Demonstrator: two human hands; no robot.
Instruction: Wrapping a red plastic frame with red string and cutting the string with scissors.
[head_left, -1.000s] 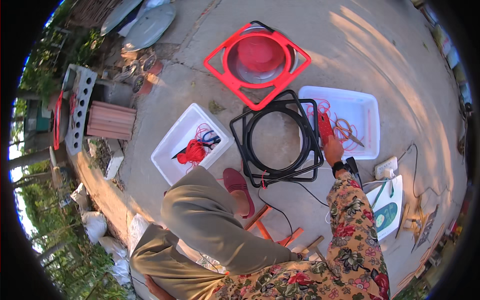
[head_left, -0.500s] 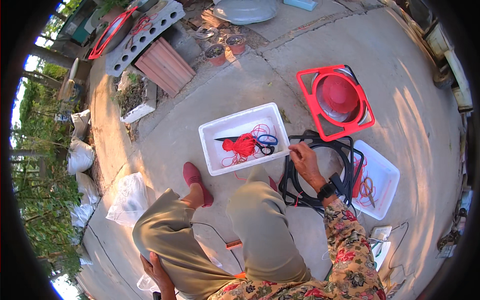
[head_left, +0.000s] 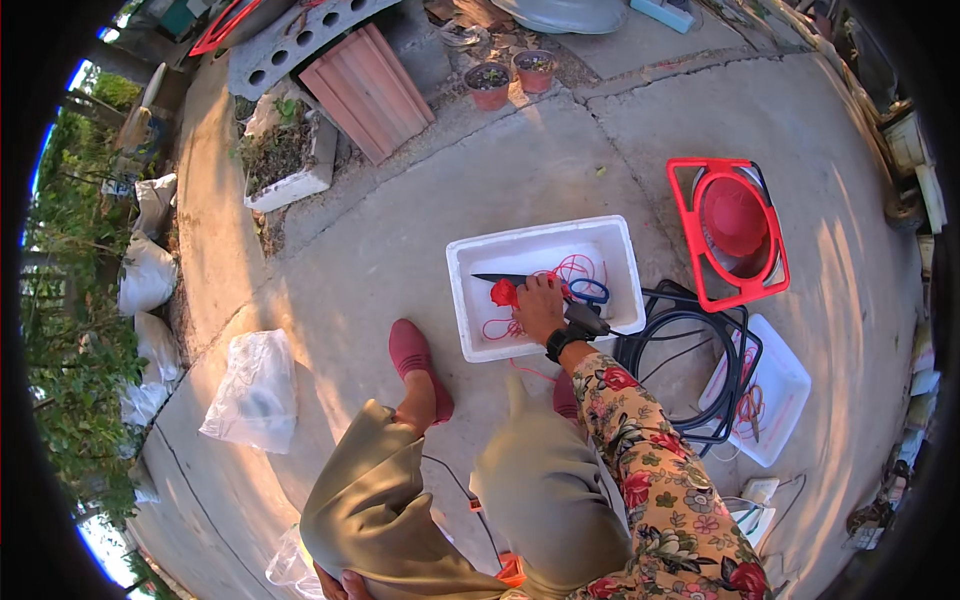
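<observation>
My right hand [head_left: 541, 310] is down inside a white foam box [head_left: 466, 330], its fingers closed round a bundle of red string [head_left: 505, 293]. Part of the bundle sticks out left of the fingers; the palm hides the rest. Loose red strands lie around it on the box floor, and one trails over the near wall. Scissors with blue handles [head_left: 590, 291] lie in the box just right of my hand, their dark blade showing on the other side. At the lower edge, my left hand [head_left: 345, 586] lies against my trouser leg, only partly visible, holding nothing that I can see.
Right of the box are black square frames [head_left: 690, 350] and a white tray [head_left: 785, 400] with orange-handled scissors [head_left: 750, 412]. Beyond them stands a red frame [head_left: 680, 235] round a rounded red piece. A plastic bag [head_left: 255, 390] sits to the left; flower pots [head_left: 488, 88] stand farther off.
My right hand has moved left from above the black frames into the foam box and closed on the red string. The view has shifted, and my left hand now shows less.
</observation>
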